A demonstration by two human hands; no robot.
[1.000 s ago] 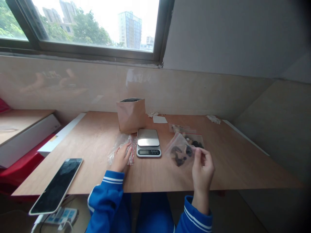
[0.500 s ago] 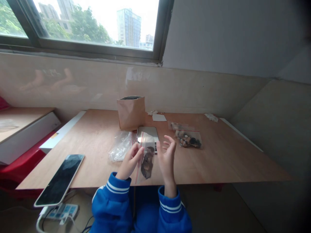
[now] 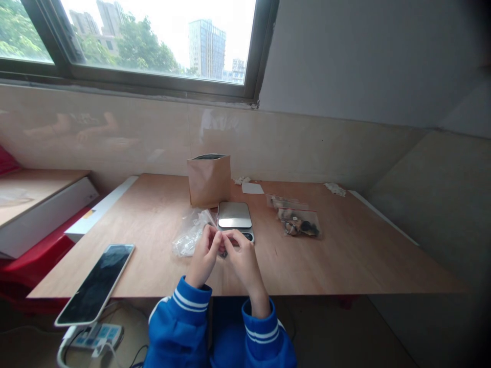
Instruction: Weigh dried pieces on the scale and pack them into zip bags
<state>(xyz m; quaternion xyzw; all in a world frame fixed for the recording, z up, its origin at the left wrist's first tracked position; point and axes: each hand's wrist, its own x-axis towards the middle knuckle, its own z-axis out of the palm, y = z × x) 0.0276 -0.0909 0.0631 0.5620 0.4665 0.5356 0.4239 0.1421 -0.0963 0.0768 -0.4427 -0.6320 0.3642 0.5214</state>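
A left hand (image 3: 203, 258) and a right hand (image 3: 244, 260) are meeting at the fingertips, pinching a mostly hidden bag (image 3: 223, 254) just before the scale (image 3: 235, 215), while filled bags (image 3: 301, 224) are lying to the right and a pouch (image 3: 209, 181) is standing behind.

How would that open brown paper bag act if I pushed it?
The open brown paper bag might tip, since it stands upright. It would probably bend, looking thin-walled. I can't tell its weight: whatever's inside is hidden.

Scale (image 3: 235, 215) on table (image 3: 345, 260), pouch (image 3: 209, 181) behind, zip bags (image 3: 303, 225) right, phone (image 3: 95, 283) left
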